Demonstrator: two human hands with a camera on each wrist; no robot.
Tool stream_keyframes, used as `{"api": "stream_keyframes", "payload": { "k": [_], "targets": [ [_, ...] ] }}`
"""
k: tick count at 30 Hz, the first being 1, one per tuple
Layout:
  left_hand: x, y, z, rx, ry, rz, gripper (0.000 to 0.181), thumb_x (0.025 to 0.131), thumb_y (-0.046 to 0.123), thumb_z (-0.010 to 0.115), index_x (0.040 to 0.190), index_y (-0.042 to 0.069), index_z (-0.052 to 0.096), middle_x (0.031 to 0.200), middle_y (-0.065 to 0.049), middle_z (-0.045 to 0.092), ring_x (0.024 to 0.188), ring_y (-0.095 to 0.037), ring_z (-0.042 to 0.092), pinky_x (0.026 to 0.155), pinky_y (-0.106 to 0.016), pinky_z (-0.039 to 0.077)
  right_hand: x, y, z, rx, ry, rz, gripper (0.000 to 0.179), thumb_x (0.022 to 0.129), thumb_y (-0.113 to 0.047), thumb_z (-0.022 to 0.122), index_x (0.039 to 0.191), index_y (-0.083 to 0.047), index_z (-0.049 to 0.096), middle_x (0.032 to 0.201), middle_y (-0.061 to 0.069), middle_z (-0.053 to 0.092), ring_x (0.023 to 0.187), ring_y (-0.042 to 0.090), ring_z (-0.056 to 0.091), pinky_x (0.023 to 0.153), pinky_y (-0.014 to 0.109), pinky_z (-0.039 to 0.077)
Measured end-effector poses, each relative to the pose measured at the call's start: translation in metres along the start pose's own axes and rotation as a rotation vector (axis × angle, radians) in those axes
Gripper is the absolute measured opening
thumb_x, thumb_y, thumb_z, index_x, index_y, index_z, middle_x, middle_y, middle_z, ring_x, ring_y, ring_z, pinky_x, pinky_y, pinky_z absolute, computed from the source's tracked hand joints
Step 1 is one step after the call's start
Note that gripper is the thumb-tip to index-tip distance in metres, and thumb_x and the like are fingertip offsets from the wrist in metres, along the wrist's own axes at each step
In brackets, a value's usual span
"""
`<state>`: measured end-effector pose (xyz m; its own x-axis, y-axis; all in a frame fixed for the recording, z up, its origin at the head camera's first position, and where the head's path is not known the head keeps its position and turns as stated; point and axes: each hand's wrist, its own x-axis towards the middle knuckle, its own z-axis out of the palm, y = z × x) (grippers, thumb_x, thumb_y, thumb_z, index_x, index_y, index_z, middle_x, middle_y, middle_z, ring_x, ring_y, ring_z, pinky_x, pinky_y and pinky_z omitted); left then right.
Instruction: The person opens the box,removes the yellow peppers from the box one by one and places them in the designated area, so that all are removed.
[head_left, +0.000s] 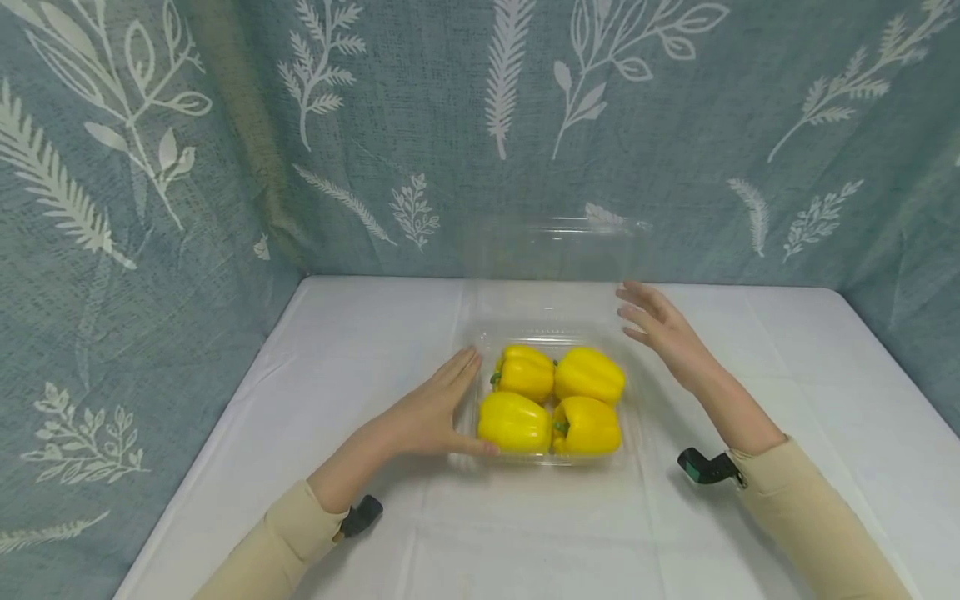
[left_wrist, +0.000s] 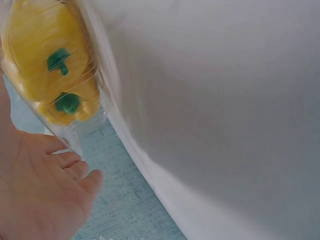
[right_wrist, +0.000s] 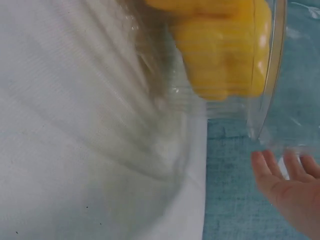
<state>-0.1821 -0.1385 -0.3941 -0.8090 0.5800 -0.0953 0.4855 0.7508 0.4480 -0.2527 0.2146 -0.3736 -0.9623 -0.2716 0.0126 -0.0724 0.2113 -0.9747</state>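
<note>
On a white-clothed table (head_left: 525,542), slightly toward 5 o'clock from the head view's middle: a clear plastic clamshell container (head_left: 555,460) with four yellow bell peppers (head_left: 588,376) inside, packed two by two, likely for a snug fit within the low walls. From the container's centre, at 12 o'clock: a see-through lid (head_left: 555,250), raised on the far side, leaving the peppers uncovered from above. At 9 o'clock: the left hand (head_left: 427,412), unclenched, with straight fingers along the side wall and thumb reaching round to the corner at 8 o'clock, seemingly for steadying the container rather than grasping it. At 2 o'clock: the right hand (head_left: 667,337), free of any grasp, with loosely bent fingers turned toward the lid, perhaps for control of its edge. Contact between right fingertips and plastic: impossible to tell, even from the right wrist view. Behind everything, toward 12 o'clock: a blue-green leaf-patterned curtain (head_left: 442,150), probably as a simple backdrop.
</note>
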Motion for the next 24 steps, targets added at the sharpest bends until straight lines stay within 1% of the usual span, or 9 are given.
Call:
{"api": "stream_keyframes", "payload": {
  "k": [4,8,12,15,20,24],
  "targets": [
    [-0.003,0.002,0.0,0.004,-0.005,0.001,0.128,0.07,0.073,0.07,0.156,0.002,0.007,0.162,-0.015,-0.004,0.149,-0.025,-0.003,0.118,-0.042,0.01,0.002,0.003,-0.001,0.045,0.01,0.057,0.065,0.104,-0.026,0.048,0.156,-0.008,0.014,0.159,0.014,0.024,0.141,0.034,0.03,0.113,0.047,0.031],
    [-0.004,0.002,0.001,0.01,-0.005,-0.002,0.128,0.07,0.073,0.07,0.156,0.002,0.007,0.162,-0.013,-0.003,0.149,-0.025,-0.002,0.118,-0.042,0.011,0.004,0.008,-0.002,0.065,-0.004,0.094,0.065,0.104,-0.026,0.047,0.156,-0.006,0.014,0.158,0.016,0.023,0.14,0.036,0.031,0.112,0.046,0.032],
    [-0.005,0.003,0.002,0.009,-0.002,-0.008,0.128,0.07,0.074,0.07,0.156,0.002,0.007,0.163,-0.012,-0.003,0.149,-0.025,-0.002,0.118,-0.042,0.012,0.005,0.012,-0.003,0.064,-0.027,0.121,0.067,0.105,-0.03,0.046,0.156,-0.005,0.012,0.158,0.018,0.022,0.14,0.037,0.03,0.112,0.046,0.033],
    [-0.005,0.003,0.002,0.004,0.002,-0.012,0.129,0.069,0.074,0.071,0.156,0.003,0.008,0.163,-0.011,-0.003,0.149,-0.025,-0.001,0.118,-0.042,0.013,0.006,0.014,-0.004,0.05,-0.032,0.162,0.069,0.104,-0.032,0.047,0.156,-0.003,0.011,0.158,0.019,0.021,0.14,0.037,0.029,0.112,0.046,0.032],
    [-0.005,0.003,0.002,0.004,-0.002,-0.017,0.129,0.069,0.074,0.071,0.156,0.003,0.007,0.163,-0.011,-0.004,0.149,-0.024,-0.001,0.118,-0.042,0.013,0.007,0.019,-0.004,0.031,-0.049,0.236,0.071,0.103,-0.031,0.049,0.156,-0.003,0.012,0.158,0.021,0.021,0.141,0.038,0.028,0.111,0.047,0.033],
    [-0.005,0.002,0.003,-0.002,-0.008,-0.015,0.129,0.069,0.073,0.071,0.156,0.004,0.006,0.163,-0.011,-0.005,0.149,-0.024,-0.002,0.118,-0.042,0.013,0.005,0.024,-0.005,0.004,-0.069,0.261,0.069,0.103,-0.031,0.048,0.155,-0.001,0.013,0.157,0.024,0.021,0.141,0.039,0.028,0.111,0.048,0.033]
  ]
}}
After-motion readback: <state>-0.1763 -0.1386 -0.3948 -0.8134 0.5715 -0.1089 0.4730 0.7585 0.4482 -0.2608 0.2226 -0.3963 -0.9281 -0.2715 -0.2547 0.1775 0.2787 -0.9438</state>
